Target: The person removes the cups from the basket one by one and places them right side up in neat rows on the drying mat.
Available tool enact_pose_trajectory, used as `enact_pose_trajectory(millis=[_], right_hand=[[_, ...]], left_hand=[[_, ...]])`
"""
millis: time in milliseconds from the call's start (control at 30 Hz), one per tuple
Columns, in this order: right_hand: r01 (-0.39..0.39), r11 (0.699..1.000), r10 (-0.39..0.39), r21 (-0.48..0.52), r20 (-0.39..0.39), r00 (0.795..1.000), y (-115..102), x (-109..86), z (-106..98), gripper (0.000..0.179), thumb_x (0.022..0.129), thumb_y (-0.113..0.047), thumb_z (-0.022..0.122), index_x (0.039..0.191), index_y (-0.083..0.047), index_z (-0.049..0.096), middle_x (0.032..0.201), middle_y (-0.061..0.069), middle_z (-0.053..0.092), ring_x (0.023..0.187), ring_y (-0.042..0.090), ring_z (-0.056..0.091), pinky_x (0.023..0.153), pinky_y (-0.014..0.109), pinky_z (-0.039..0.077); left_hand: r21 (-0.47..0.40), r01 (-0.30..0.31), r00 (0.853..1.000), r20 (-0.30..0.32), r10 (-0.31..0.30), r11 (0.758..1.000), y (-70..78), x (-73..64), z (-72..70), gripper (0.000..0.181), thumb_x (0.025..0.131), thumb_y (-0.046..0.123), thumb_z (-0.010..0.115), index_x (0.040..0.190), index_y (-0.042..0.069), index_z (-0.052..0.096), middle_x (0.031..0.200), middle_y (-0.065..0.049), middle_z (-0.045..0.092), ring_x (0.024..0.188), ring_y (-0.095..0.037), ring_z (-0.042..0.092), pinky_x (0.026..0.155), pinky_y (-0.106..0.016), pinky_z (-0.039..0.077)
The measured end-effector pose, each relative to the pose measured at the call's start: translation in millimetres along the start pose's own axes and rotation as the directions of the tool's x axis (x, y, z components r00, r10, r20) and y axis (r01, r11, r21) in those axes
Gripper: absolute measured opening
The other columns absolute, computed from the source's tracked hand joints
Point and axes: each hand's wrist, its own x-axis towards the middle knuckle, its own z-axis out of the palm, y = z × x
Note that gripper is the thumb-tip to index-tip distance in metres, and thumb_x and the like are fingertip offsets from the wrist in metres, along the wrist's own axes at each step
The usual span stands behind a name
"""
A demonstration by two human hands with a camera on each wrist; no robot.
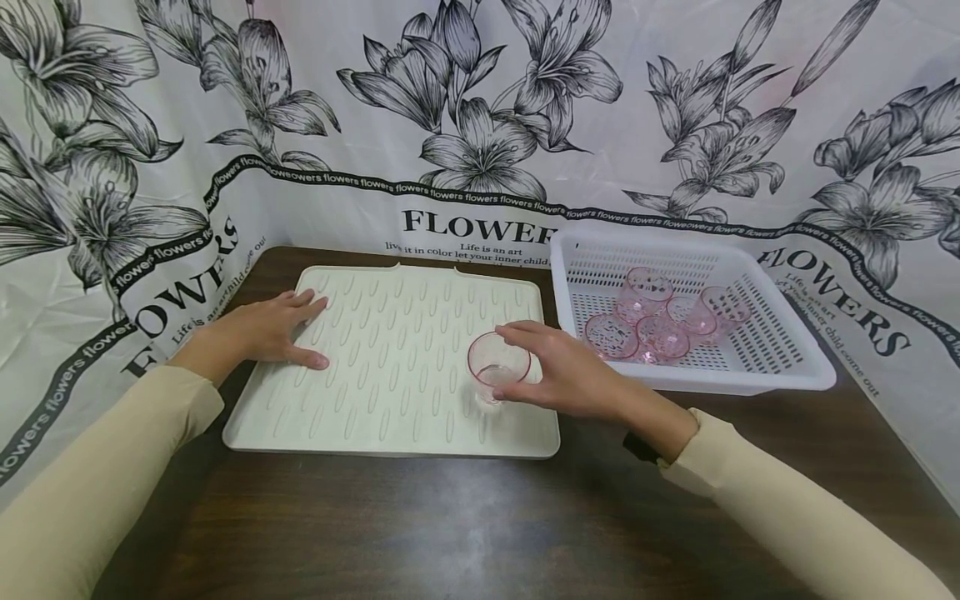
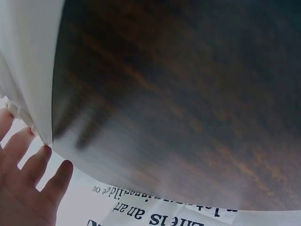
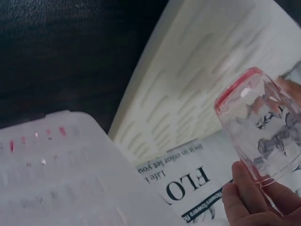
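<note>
My right hand (image 1: 551,367) grips a clear, pink-tinted drinking glass (image 1: 498,362) between thumb and fingers, over the right part of a cream drying mat (image 1: 397,358) with raised oblong ridges. In the right wrist view the glass (image 3: 263,127) appears tilted, with fingers (image 3: 249,188) curled at its thin edge. My left hand (image 1: 281,333) lies on the mat's left side, fingers spread and nothing held. Its fingertips (image 2: 44,153) show right at the mat's edge in the left wrist view.
A white slotted plastic basket (image 1: 705,382) stands to the right of the mat, holding several similar pink glasses (image 1: 663,333). Dark wooden table (image 1: 390,525) extends in front. A flower-printed cloth (image 1: 480,100) hangs behind and along both sides.
</note>
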Motion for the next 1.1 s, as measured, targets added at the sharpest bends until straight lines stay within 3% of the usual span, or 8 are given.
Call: enact_pose_trajectory(millis=[133, 400, 700, 900, 1100], right_hand=[[0.021, 1.0, -0.021, 0.008, 0.012, 1.0, 1.5, 2.6, 6.8, 0.076, 0.082, -0.039, 0.082, 0.141, -0.001, 0.053, 0.14, 0.012, 0.057, 0.13, 0.025, 0.053, 0.106, 0.042, 0.044], [-0.029, 0.999, 0.029, 0.013, 0.053, 0.998, 1.7, 2.8, 13.1, 0.076, 0.085, -0.037, 0.08, 0.145, -0.002, 0.049, 0.142, 0.014, 0.053, 0.131, 0.026, 0.051, 0.107, 0.042, 0.043], [-0.07, 0.997, 0.067, 0.031, 0.071, 0.995, -1.3, -1.0, 10.8, 0.08, 0.088, -0.038, 0.076, 0.153, -0.012, 0.036, 0.153, 0.008, 0.04, 0.139, 0.022, 0.041, 0.111, 0.043, 0.038], [-0.061, 0.995, 0.06, 0.08, 0.011, 0.998, 2.5, -12.0, -15.3, 0.081, 0.09, -0.046, 0.071, 0.156, -0.021, 0.03, 0.158, 0.003, 0.032, 0.144, 0.022, 0.034, 0.112, 0.051, 0.034], [-0.092, 0.992, 0.101, 0.092, -0.102, 0.99, 27.5, -27.8, -58.0, 0.075, 0.092, -0.03, 0.073, 0.155, -0.014, 0.035, 0.157, 0.011, 0.036, 0.144, 0.033, 0.033, 0.112, 0.061, 0.028]], left_hand=[[0.002, 0.004, 1.0, 0.003, -0.004, 1.0, 0.6, 0.1, -0.8, 0.122, 0.07, 0.082, 0.064, 0.156, 0.004, 0.027, 0.159, -0.03, 0.019, 0.142, -0.055, 0.018, 0.101, -0.074, 0.03], [-0.003, 0.009, 1.0, 0.008, -0.009, 1.0, 1.7, 0.9, -1.2, 0.123, 0.07, 0.083, 0.063, 0.156, 0.004, 0.026, 0.159, -0.03, 0.019, 0.143, -0.055, 0.018, 0.101, -0.074, 0.029], [0.0, 0.014, 1.0, 0.01, -0.014, 1.0, 2.0, -0.2, -1.3, 0.123, 0.07, 0.083, 0.064, 0.156, 0.004, 0.026, 0.159, -0.03, 0.019, 0.143, -0.055, 0.018, 0.101, -0.074, 0.029], [-0.007, 0.022, 1.0, 0.01, -0.022, 1.0, 3.3, -2.3, -1.9, 0.122, 0.069, 0.082, 0.064, 0.156, 0.004, 0.027, 0.16, -0.029, 0.019, 0.144, -0.054, 0.017, 0.102, -0.074, 0.029], [0.0, 0.023, 1.0, 0.004, -0.023, 1.0, 2.9, -1.5, -1.1, 0.122, 0.069, 0.083, 0.064, 0.156, 0.005, 0.027, 0.16, -0.028, 0.019, 0.144, -0.054, 0.018, 0.102, -0.074, 0.028]])
